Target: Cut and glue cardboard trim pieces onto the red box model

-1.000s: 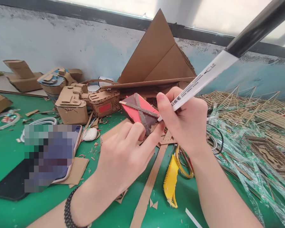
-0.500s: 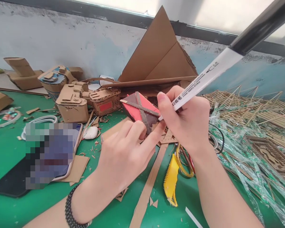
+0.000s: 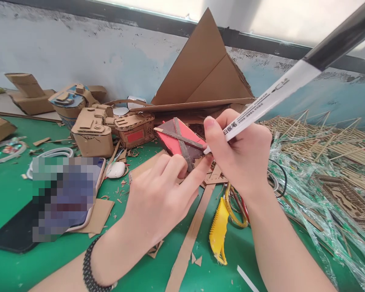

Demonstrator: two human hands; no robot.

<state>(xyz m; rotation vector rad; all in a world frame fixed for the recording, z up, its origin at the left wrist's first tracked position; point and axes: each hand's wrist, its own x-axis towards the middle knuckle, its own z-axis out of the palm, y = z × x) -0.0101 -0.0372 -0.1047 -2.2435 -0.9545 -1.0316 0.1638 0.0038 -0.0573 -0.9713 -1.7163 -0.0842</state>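
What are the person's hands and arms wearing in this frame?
Both hands are bare: no gloves, rings or watch visible. The left hand has a black beaded bracelet around its wrist. The right hand has nothing on its wrist. Both forearms are uncovered, with no sleeves in view. Fingernails are short and unpainted.

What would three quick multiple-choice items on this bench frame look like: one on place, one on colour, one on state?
1. Where does the yellow tool lie?
A. On the mat below the right wrist
B. On top of the phone
C. Against the wall

2. What colour is the painted face of the small cardboard piece under the marker tip?
A. Blue
B. Red
C. White

3. How is the marker held?
A. Lying loose on the mat
B. Pinched in the right hand, tip down at the piece
C. Held in the left hand

Key: 1 A, the yellow tool lies on the green mat. 2 B, the cardboard piece shows red. 3 B, the right hand holds the marker; the left hand steadies the piece.
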